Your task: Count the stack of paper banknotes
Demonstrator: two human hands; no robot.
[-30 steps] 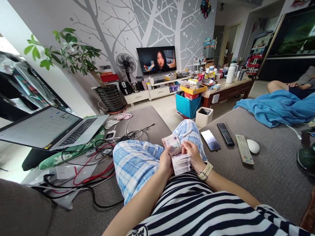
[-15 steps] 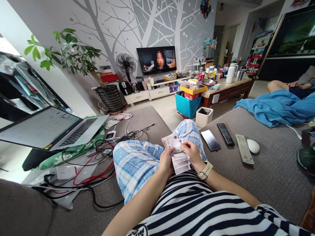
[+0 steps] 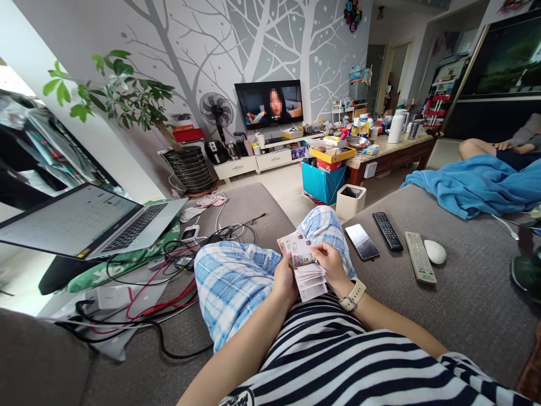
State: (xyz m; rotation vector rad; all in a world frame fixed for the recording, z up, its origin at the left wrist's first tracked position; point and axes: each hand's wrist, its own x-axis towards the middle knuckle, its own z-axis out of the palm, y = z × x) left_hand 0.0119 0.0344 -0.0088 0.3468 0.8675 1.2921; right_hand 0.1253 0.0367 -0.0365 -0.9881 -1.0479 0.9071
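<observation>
A wad of banknotes sits in front of my lap, over blue plaid trousers. My left hand grips the wad from the left side. My right hand, with a pale watch on its wrist, pinches the top notes near the upper edge, where one note shows a "5". The lower notes fan out between the two hands.
On the grey sofa to my right lie a phone, two remotes and a white mouse. An open laptop and tangled cables are on my left. Another person's legs and a blue blanket are at far right.
My right hand's fingers have shifted slightly on the top notes, and the top note has tilted a little. Both hands stay in the same place.
</observation>
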